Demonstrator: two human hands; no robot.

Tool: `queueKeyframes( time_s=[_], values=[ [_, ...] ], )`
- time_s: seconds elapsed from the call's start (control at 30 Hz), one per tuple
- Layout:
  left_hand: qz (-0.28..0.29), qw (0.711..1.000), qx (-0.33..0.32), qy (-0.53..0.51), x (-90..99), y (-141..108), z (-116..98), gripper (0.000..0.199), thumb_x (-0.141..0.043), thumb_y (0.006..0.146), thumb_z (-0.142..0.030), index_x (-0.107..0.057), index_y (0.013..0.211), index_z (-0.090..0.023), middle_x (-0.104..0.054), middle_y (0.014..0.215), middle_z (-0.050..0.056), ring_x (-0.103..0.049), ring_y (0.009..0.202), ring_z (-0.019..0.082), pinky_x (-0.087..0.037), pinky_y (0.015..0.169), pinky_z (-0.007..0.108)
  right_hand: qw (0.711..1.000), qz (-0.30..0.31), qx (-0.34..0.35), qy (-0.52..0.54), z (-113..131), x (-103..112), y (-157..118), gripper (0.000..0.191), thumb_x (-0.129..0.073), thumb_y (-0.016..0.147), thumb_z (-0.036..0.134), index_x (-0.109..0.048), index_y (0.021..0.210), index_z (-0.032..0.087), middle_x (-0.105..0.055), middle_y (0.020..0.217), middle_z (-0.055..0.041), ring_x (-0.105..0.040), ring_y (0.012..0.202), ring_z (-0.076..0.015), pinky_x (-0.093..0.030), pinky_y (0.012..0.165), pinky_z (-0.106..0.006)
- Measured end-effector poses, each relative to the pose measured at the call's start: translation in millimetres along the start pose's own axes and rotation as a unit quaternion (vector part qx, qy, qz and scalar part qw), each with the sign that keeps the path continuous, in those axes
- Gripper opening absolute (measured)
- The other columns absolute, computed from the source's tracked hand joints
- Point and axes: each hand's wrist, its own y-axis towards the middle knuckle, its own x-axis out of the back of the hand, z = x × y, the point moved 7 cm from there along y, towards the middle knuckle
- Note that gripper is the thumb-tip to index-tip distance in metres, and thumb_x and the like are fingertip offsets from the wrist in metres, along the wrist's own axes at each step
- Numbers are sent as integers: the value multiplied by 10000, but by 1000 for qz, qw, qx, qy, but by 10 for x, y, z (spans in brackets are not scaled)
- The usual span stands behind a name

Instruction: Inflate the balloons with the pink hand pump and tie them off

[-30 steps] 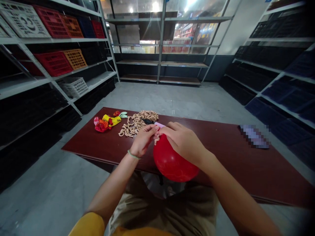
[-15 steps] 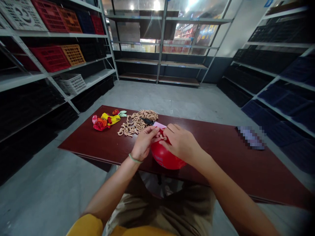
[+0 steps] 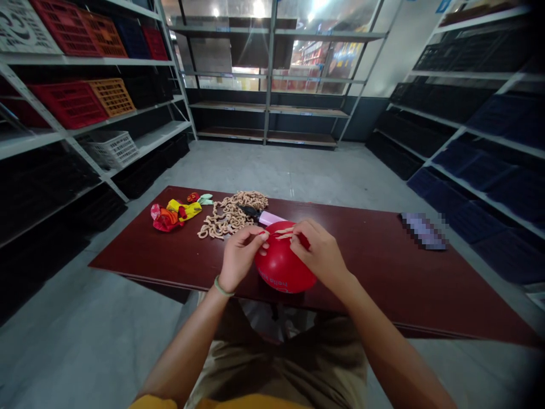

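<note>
An inflated red balloon (image 3: 286, 267) with printed lettering rests at the table's near edge, between my hands. My left hand (image 3: 242, 253) pinches the balloon's thin red neck between thumb and fingertips. From the other side, my right hand (image 3: 319, 247) has its fingers bent at the top of the balloon, closed on the stretched neck. A slim tan piece shows by the right fingertips; whether it is cord or finger I cannot make out. Just beyond the balloon lies a pink hand pump (image 3: 271, 218) with a black end.
A heap of tan twisted cord (image 3: 232, 213) lies behind my left hand. Farther left are deflated coloured balloons (image 3: 174, 213). A blurred purplish item (image 3: 423, 230) lies on the right of the dark red table (image 3: 366, 255). Shelves with crates (image 3: 110, 96) stand around.
My hands have moved slightly apart, and the red neck shows stretched between them. More of the balloon's top and the pink pump is visible. The view has shifted a little to the right.
</note>
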Motion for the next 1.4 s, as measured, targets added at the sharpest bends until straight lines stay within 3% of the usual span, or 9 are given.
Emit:
queueKeyframes(
  time_s=[0.13, 0.23, 0.47, 0.7, 0.9, 1.1, 1.2, 1.3, 1.4],
  values=[
    [56, 995, -74, 33, -35, -28, -139, 152, -672, 839, -317, -700, 820, -170, -660, 774, 39, -598, 560, 106, -511, 528, 241, 997, 18, -26, 67, -82, -10, 49, 107, -493, 827, 126, -531, 802, 223, -617, 851, -28, -576, 818, -174, -446, 757, -308],
    [89, 990, -87, 64, -56, -27, -217, 145, -658, 853, -300, -713, 833, -168, -685, 893, 83, -619, 584, 111, -525, 511, 243, 994, 33, -44, 99, -145, -18, 73, 103, -506, 822, 132, -542, 801, 226, -624, 850, -16, -582, 809, -164, -448, 747, -298],
    [177, 983, 15, -36, -244, -73, -185, 191, -645, 865, -339, -607, 861, -152, -723, 963, 95, -662, 551, 130, -532, 442, 231, 993, 43, -34, 107, -208, -56, 56, 105, -516, 836, 127, -555, 813, 222, -619, 858, -14, -579, 816, -158, -456, 759, -296],
    [-4, 995, 67, -70, -112, -53, -43, 220, -743, 776, -308, -705, 913, -139, -720, 794, 43, -659, 622, 104, -547, 532, 175, 998, -13, 30, 50, -27, 34, 9, 93, -512, 886, 146, -563, 862, 220, -619, 902, -41, -585, 877, -187, -472, 808, -328],
    [-62, 992, 68, -82, -54, -62, -23, 207, -797, 704, -267, -713, 845, -140, -705, 769, 29, -654, 661, 103, -560, 563, 181, 998, -30, 58, 24, 24, 27, -23, 83, -524, 884, 137, -549, 862, 214, -621, 908, -57, -582, 886, -202, -483, 811, -348],
    [-74, 993, 54, -68, -58, -95, -60, 233, -799, 694, -276, -614, 744, -144, -710, 743, 24, -649, 569, 107, -520, 469, 178, 998, -20, 49, 38, -10, -12, -45, 95, -530, 878, 125, -542, 857, 216, -627, 902, -48, -581, 880, -196, -481, 809, -351],
    [-12, 997, 51, -51, -127, -121, -104, 249, -772, 732, -295, -576, 734, -142, -748, 910, 86, -657, 543, 111, -512, 448, 194, 997, -16, 39, 65, -60, -21, -35, 118, -524, 866, 103, -539, 850, 219, -625, 900, -41, -586, 881, -189, -482, 804, -345],
    [48, 998, 40, -34, -183, -139, -149, 242, -744, 767, -294, -556, 734, -146, -753, 896, 95, -631, 488, 105, -500, 433, 206, 996, -9, 36, 81, -101, -36, -24, 121, -530, 859, 99, -539, 845, 219, -623, 898, -36, -590, 880, -185, -482, 807, -344],
    [15, 1000, 6, -5, -123, -134, -186, 204, -722, 789, -281, -570, 757, -148, -747, 897, 84, -632, 509, 100, -504, 458, 203, 996, -8, 36, 82, -102, -36, -25, 110, -534, 865, 106, -546, 853, 215, -626, 904, -38, -593, 878, -183, -484, 806, -340]
  ],
)
